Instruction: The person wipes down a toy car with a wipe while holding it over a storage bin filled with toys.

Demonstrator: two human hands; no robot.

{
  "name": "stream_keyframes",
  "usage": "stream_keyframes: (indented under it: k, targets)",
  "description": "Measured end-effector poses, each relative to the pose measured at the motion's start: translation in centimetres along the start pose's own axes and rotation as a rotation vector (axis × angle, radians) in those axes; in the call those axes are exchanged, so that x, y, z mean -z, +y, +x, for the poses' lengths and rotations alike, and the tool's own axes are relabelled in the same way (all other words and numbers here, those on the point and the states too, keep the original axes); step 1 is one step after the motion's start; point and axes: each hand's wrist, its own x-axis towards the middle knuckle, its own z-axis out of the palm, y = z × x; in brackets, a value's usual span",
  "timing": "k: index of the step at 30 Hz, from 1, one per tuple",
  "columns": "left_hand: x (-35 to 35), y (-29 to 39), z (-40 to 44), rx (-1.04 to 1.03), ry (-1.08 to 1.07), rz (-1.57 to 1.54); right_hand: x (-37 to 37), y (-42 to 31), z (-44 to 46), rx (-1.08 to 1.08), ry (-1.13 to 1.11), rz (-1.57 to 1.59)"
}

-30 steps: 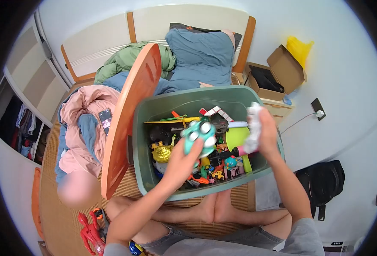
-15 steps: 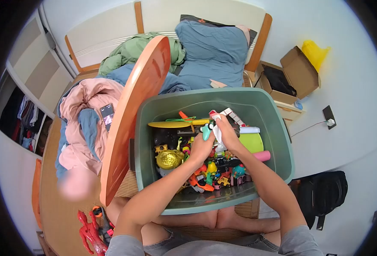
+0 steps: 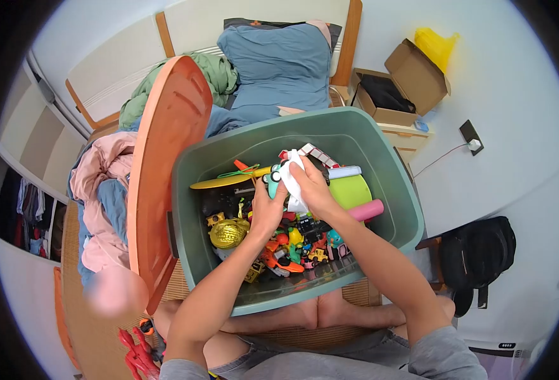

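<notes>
Over the green plastic bin [image 3: 390, 190] full of toys, my left hand [image 3: 266, 212] grips a teal toy car [image 3: 273, 181] with black and white wheels. My right hand [image 3: 316, 190] is closed on a white cloth or tissue [image 3: 295, 197], which presses against the car's side. Below the hands lie a shiny gold round toy [image 3: 228, 234], a yellow flat piece [image 3: 223, 182] and several small colourful vehicles. To the right in the bin are a lime green piece [image 3: 350, 193] and a pink cylinder [image 3: 366, 210]. My fingertips are partly hidden by the cloth.
An orange lid [image 3: 156, 145] stands upright against the bin's left side. A red figure [image 3: 139, 356] lies on the mat at lower left. Bedding [image 3: 273, 66] is behind, an open cardboard box [image 3: 393, 116] at right, and a black backpack [image 3: 479, 259] beyond the bin.
The view has shifted, so the bin and room appear further left. The white cloth now spreads out more beside the car; both hands still hold their things.
</notes>
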Motion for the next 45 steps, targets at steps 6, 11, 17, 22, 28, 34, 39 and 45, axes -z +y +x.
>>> stream_keyframes:
  k: [6, 11, 17, 22, 28, 34, 39, 45]
  targets:
    - [-0.6, 0.3, -0.4, -0.081, 0.036, -0.114, 0.2, 0.0, -0.1, -0.081, 0.042, 0.09]
    - [-0.5, 1.1, -0.7, -0.031, 0.066, -0.11, -0.4, -1.0, -0.5, -0.132, -0.04, 0.039]
    - [0.1, 1.3, -0.4, -0.034, 0.059, -0.122, -0.6, -2.0, -1.1, -0.075, -0.116, -0.085]
    - [0.6, 1.4, -0.2, 0.031, -0.088, -0.246, 0.1, -0.5, -0.6, -0.085, -0.09, -0.152]
    - [0.4, 1.2, 0.0, -0.001, -0.098, -0.19, -0.3, -0.7, -0.5, -0.06, 0.027, 0.094]
    - [0.4, 1.4, -0.1, 0.026, -0.016, -0.272, -0.8, -0.8, -0.7, -0.114, -0.102, 0.185]
    - [0.4, 2.6, -0.8, 0.04, 0.028, -0.28, -1.2, -0.8, -0.9, -0.016, -0.122, 0.148]
    - [0.3, 2.8, -1.2, 0.058, 0.05, -0.313, -1.3, -2.9, -1.9, 0.078, -0.118, -0.397]
